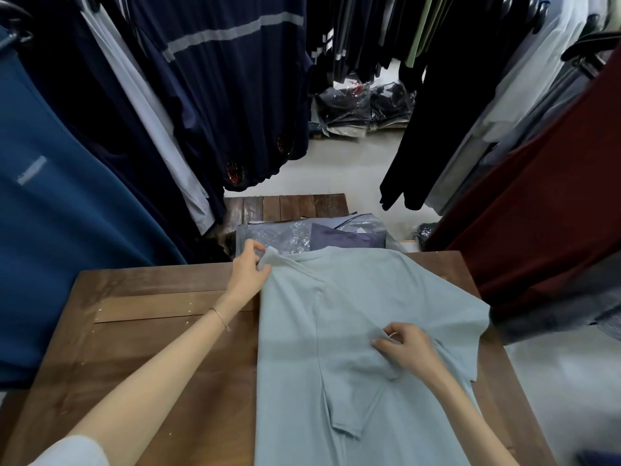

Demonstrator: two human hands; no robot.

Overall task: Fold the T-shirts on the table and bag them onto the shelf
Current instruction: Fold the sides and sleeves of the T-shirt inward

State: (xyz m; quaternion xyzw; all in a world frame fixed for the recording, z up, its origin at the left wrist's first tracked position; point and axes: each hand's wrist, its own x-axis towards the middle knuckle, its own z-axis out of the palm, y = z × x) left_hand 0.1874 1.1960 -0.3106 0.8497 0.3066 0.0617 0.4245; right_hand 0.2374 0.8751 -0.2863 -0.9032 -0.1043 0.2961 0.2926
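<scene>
A pale blue-green T-shirt lies on the brown wooden table, its left side folded inward with the sleeve lying across the middle. My left hand pinches the shirt's far left shoulder corner at the table's back edge. My right hand pinches a fold of fabric near the shirt's centre, by the folded sleeve. The right sleeve spreads flat toward the table's right edge.
Clear plastic bags with a folded purple-grey garment lie on a lower wooden pallet behind the table. Hanging clothes crowd both sides: blue and navy on the left, maroon on the right. Bagged garments sit on the floor beyond.
</scene>
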